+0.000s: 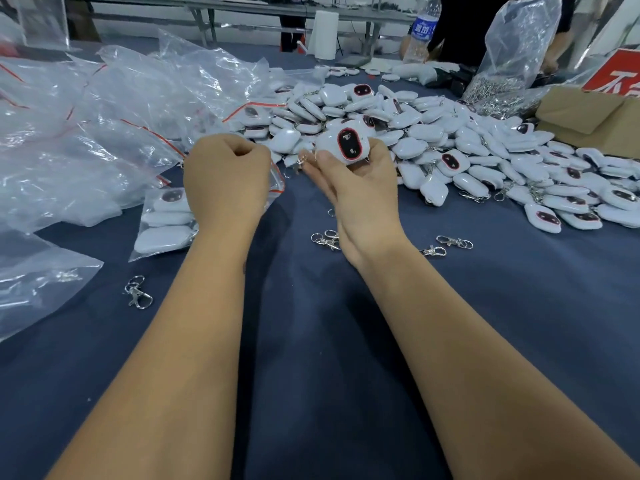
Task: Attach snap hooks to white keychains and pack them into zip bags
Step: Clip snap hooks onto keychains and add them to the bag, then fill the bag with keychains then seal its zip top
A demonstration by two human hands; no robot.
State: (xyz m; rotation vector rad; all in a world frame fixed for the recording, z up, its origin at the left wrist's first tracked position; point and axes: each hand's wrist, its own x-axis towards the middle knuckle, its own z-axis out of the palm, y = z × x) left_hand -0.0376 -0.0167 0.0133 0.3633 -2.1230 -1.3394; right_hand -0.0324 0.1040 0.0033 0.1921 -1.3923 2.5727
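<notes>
My right hand [360, 188] holds a white keychain [346, 145] with a dark oval face rimmed in red, its face turned up. A small metal ring or hook [304, 160] sticks out by my right fingertips. My left hand [225, 178] is curled into a fist just left of it, over the mouth of a zip bag [166, 220] that holds several white keychains. What the left fingers pinch is hidden. Loose snap hooks [325, 240] lie on the blue cloth near my right wrist, and one more snap hook [136, 292] lies at the left.
A big heap of white keychains [485, 147] covers the cloth ahead and to the right. Empty zip bags [104, 109] pile up at the left. A cardboard box [595, 119], a clear bag of metal hooks [502, 88] and a water bottle [420, 32] stand at the back right.
</notes>
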